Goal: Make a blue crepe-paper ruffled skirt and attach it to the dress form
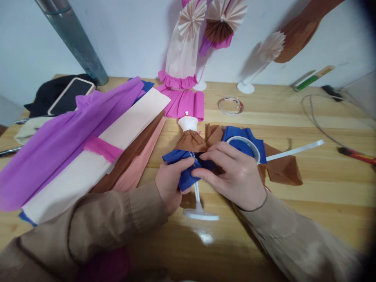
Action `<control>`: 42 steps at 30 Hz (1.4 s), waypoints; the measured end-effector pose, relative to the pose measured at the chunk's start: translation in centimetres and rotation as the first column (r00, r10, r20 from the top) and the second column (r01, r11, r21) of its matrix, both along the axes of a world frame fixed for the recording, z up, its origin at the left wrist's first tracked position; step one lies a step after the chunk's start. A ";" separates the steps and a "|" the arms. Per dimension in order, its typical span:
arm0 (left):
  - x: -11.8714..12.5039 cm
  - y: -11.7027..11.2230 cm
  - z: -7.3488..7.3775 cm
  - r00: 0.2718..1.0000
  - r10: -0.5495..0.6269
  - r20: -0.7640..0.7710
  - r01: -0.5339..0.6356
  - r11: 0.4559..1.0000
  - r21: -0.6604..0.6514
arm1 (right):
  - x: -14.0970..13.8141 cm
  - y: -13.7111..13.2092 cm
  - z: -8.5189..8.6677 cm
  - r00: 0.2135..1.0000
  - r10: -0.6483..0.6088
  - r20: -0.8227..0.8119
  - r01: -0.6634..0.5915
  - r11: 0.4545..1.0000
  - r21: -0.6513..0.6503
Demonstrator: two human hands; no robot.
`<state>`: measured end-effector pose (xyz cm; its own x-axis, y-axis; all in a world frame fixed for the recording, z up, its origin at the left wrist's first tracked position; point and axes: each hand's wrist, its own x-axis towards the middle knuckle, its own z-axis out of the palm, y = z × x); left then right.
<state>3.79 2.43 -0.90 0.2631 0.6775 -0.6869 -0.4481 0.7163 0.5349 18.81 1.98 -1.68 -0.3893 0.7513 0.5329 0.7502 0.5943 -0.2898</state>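
Observation:
In the head view a small doll-sized dress form lies tilted on the table, with a white bodice, a gathered brown crepe-paper skirt and a white stand base towards me. My left hand is closed on a strip of blue crepe paper just below the brown skirt, its thumb on top. From the other side my right hand pinches at the same blue strip, thumb and fingertips close together. The far end of the strip is hidden under my right fingers. The stand's thin pole passes below the blue paper.
Purple crepe paper and a cream sheet are stacked at left beside a phone and metal bottle. A tape roll and brown scraps lie right. Paper-dressed forms stand by the wall. A screwdriver lies far right.

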 end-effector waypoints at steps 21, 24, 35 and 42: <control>0.0 -0.2 -0.8 0.993 -0.044 0.107 0.035 0.996 0.076 | -1.2 -0.5 1.6 0.927 -0.292 -0.235 0.048 0.714 -0.699; 0.0 -0.2 -0.9 0.994 -0.057 0.098 0.048 0.995 0.091 | -1.3 -0.4 1.4 0.930 -0.301 -0.210 0.085 0.734 -0.674; 0.0 -0.3 -0.5 0.992 -0.120 0.025 0.120 0.993 0.017 | -1.4 0.5 0.9 0.870 -0.385 -0.309 0.062 0.706 -0.705; -0.6 -1.3 -0.7 0.974 -0.215 -0.064 0.224 0.954 0.200 | -1.1 0.4 0.9 0.904 -0.359 -0.230 0.108 0.714 -0.692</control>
<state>3.14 1.16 -1.61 0.3957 0.7332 -0.5531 -0.2666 0.6680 0.6948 17.69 2.38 -0.81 -0.0510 0.9965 -0.0657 0.6232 -0.0196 -0.7818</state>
